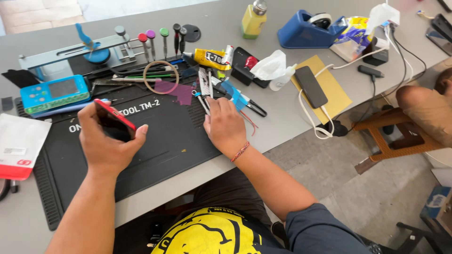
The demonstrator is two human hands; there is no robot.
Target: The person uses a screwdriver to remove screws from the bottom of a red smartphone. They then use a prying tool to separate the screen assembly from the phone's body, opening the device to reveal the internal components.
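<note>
Nearest me, left hand (106,143) is wrapped around a red phone (114,121), tilted up over the black mat (160,141). Right hand (225,126) lies fingers-together at the mat's far right edge, tips touching tweezers (204,89) by the glue tube (210,58).

The black work mat (155,136) looks like matt rubber, ribbed along its edges. On it, the left hand (106,143) holds a phone (114,121) with a glossy red frame. At the mat's far edge lie shiny metal tweezers (204,87) and a glossy yellow glue tube (209,58). Beyond the mat, the table (278,122) is smooth, matt grey.
</note>
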